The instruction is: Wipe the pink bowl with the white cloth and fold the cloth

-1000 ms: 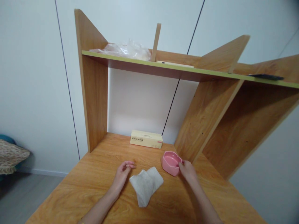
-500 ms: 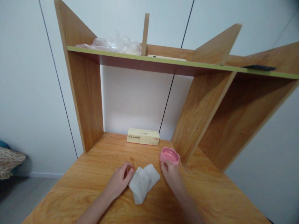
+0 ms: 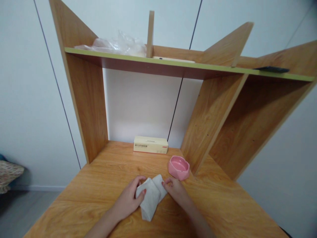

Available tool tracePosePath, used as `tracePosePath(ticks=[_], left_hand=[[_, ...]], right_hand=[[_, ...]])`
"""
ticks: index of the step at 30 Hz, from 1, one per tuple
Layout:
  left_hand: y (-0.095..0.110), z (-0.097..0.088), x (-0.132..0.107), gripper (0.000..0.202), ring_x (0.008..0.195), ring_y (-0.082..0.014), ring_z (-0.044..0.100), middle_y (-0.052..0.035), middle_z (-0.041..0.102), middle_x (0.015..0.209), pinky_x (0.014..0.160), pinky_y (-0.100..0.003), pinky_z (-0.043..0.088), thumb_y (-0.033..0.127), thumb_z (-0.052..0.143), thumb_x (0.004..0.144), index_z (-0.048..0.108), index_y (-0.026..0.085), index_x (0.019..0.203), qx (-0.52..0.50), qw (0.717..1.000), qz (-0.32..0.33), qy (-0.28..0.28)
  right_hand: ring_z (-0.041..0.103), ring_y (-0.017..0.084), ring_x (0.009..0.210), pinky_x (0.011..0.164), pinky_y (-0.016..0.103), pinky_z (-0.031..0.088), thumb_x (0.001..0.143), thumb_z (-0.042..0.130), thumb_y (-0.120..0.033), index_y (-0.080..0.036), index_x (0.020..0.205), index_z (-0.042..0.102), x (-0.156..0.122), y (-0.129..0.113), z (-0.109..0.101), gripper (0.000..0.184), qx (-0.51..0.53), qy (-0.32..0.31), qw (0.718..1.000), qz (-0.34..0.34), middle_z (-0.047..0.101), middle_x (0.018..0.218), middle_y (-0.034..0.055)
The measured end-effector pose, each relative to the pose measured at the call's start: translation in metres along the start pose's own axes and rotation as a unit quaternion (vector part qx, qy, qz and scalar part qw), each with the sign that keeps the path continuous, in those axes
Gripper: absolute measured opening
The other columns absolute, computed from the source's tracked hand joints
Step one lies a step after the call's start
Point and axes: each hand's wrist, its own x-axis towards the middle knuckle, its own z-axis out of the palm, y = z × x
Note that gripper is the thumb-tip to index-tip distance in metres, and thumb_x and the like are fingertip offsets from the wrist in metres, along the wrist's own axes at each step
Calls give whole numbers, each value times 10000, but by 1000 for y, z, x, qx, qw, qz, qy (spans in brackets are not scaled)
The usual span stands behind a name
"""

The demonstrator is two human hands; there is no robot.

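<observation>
A white folded cloth [image 3: 150,198] lies on the wooden desk [image 3: 99,185] in front of me. My left hand [image 3: 130,198] grips the cloth's left edge, thumb on top and fingers curled round it. At the cloth's upper right corner, the fingertips of my right hand [image 3: 174,189] pinch the fabric. A small pink bowl [image 3: 178,167] stands just beyond my right hand, not touched by it.
A cream box [image 3: 150,144] with red print lies at the back of the desk. Upright wooden panels [image 3: 210,122] flank the desk and carry a shelf [image 3: 158,64] holding a clear plastic bag [image 3: 116,44] and a dark flat object [image 3: 271,69].
My right hand let go of the pink bowl and came left to the cloth. My left hand moved right onto the cloth's edge and closed on it.
</observation>
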Motion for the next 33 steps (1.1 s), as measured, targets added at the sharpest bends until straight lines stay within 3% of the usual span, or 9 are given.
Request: tracePosePath(ticks=[3,7,11,16,18,21,27,33], left_hand=[[-2,-3,3,336,776,-187,540,-35,567,808,751,-288,418,235,468,757,498,176,1086,-9,999,5,36],[-1,-15,8,363,770,-191,538,-32,555,815,741,-297,416,188,432,714,486,173,1073,25,995,-4,94],[2,-30,11,391,847,-213,549,-46,578,896,772,-322,398,174,403,705,460,189,1092,164,974,-85,129],[2,-38,10,388,996,-256,511,-107,548,1087,789,-348,378,169,404,722,439,165,1109,370,907,-186,76],[2,-39,10,384,992,-275,503,-126,546,1071,782,-358,378,187,415,726,450,147,1106,426,882,-195,52],[3,-41,10,386,975,-281,495,-134,543,1029,786,-361,372,203,420,726,465,138,1104,482,855,-188,46],[-1,-48,12,349,959,-271,495,-125,534,1015,767,-348,376,229,399,764,477,146,1094,505,840,-189,63],[-5,-48,12,289,862,-241,565,-109,512,1033,704,-326,402,208,359,797,481,152,1053,473,853,-217,32]], right_hand=[[539,132,574,515,203,359,668,510,-216,-179,599,553,-1,1,-5,90,7,-14,1000,17,578,548,-33],[513,118,552,497,193,333,621,499,-154,-186,534,498,-4,6,-21,93,8,-23,999,38,531,509,-51],[508,119,553,495,197,324,598,492,-135,-188,538,477,-11,17,-36,81,-4,-14,999,51,533,529,-45],[547,144,605,539,217,363,682,488,-237,-186,620,499,-10,27,-48,81,-13,13,999,47,577,602,-6],[583,176,710,604,245,394,748,442,-337,-171,835,527,-4,27,-53,206,-17,82,995,54,622,758,43],[594,236,855,673,304,417,784,384,-449,-122,1156,399,9,28,-59,496,-43,168,981,90,607,984,139],[583,219,939,735,278,426,799,351,-346,-105,1110,495,28,33,-56,419,-48,147,984,87,618,1014,136],[586,210,926,734,266,420,796,347,-324,-108,1156,463,23,27,-53,435,-41,148,986,67,626,1000,122]])
